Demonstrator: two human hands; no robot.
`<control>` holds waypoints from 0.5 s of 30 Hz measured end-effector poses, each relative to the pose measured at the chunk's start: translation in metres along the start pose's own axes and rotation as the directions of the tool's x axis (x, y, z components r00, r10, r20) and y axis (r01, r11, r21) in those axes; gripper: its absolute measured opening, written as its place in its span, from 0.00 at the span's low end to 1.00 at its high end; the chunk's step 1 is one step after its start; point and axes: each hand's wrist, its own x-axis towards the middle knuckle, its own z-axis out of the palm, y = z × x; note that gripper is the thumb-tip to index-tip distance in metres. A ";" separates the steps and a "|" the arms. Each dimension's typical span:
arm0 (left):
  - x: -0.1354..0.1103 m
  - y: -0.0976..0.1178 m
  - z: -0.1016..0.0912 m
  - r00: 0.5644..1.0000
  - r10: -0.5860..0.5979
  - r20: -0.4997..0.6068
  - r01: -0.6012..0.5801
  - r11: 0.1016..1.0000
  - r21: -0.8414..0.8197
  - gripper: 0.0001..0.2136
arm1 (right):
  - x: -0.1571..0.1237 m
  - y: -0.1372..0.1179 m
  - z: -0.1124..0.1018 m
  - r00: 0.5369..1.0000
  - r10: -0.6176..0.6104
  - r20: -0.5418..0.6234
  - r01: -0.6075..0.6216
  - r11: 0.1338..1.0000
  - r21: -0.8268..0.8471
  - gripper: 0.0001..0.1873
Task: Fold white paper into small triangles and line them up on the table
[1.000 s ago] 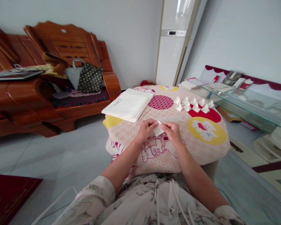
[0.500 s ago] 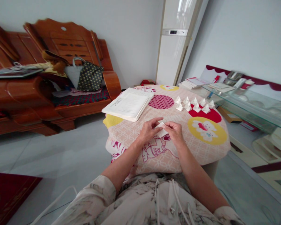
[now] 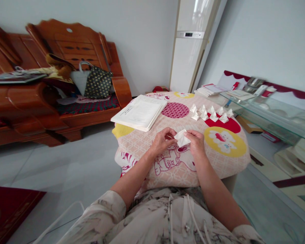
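Folded white paper (image 3: pixel 182 138) had moved rightward since the earlier frame, pinched in the grip of the right hand (image 3: pixel 197 142) above the near middle of the bench (image 3: pixel 139 145); the left hand (image 3: pixel 161 140) curled at its left edge, whether gripping I could not tell. Folded paper pieces (image 3: pixel 214 117) stood far right, printed sheets (image 3: pixel 139 113) far left

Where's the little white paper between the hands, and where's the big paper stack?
Little white paper (image 3: pixel 182 138): head view, middle of its upper face.
Big paper stack (image 3: pixel 139 113): head view, middle of its top.
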 end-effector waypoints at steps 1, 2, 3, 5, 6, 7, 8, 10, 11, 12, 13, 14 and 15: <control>0.000 -0.001 -0.001 1.000 -0.003 0.006 0.003 1.000 -0.012 0.15 | 0.000 0.000 0.000 1.000 0.008 0.002 -0.008 1.000 0.001 0.10; 0.001 -0.003 -0.001 1.000 -0.011 0.014 0.011 1.000 -0.027 0.15 | 0.000 0.000 0.000 1.000 0.016 0.005 -0.016 1.000 -0.005 0.10; 0.001 -0.004 -0.002 1.000 -0.021 0.020 0.022 0.999 -0.043 0.15 | 0.000 0.000 0.000 1.000 0.023 0.009 -0.023 1.000 -0.017 0.10; 0.002 -0.008 -0.003 0.998 -0.045 0.033 0.047 0.996 -0.072 0.16 | 0.001 0.001 0.000 0.999 0.030 0.016 -0.029 0.998 -0.049 0.10; 0.003 -0.009 -0.004 0.998 -0.054 0.040 0.058 0.995 -0.081 0.17 | 0.001 0.001 0.000 0.999 0.028 0.018 -0.026 0.998 -0.064 0.10; 0.004 -0.011 -0.004 0.997 -0.061 0.046 0.065 0.994 -0.086 0.17 | 0.001 0.002 -0.001 1.000 0.022 0.019 -0.020 0.997 -0.076 0.10; 0.004 -0.012 -0.005 0.997 -0.064 0.050 0.068 0.994 -0.082 0.16 | 0.001 0.003 -0.001 1.000 0.013 0.021 -0.012 0.996 -0.086 0.10; 0.005 -0.013 -0.006 0.997 -0.059 0.050 0.061 0.997 -0.046 0.15 | 0.001 0.004 -0.001 1.000 -0.006 0.029 0.009 0.994 -0.112 0.11; 0.005 -0.013 -0.006 0.998 -0.050 0.045 0.051 0.999 -0.013 0.14 | 0.002 0.005 -0.002 0.999 -0.015 0.037 0.020 0.992 -0.127 0.11; 0.005 -0.012 -0.007 0.999 -0.038 0.039 0.037 0.999 0.029 0.13 | 0.002 0.006 -0.002 0.999 -0.023 0.047 0.029 0.989 -0.143 0.12; 0.005 -0.011 -0.007 0.999 -0.024 0.034 0.021 0.997 0.077 0.12 | 0.002 0.007 -0.003 0.998 -0.029 0.054 0.037 0.987 -0.156 0.12; 0.005 -0.010 -0.008 0.999 -0.010 0.034 0.006 0.992 0.129 0.11 | 0.002 0.009 -0.003 0.998 -0.035 0.058 0.045 0.985 -0.168 0.12; 0.005 -0.009 -0.008 0.999 0.001 0.039 -0.008 0.984 0.181 0.10 | 0.003 0.010 -0.004 0.997 -0.043 0.063 0.053 0.982 -0.179 0.12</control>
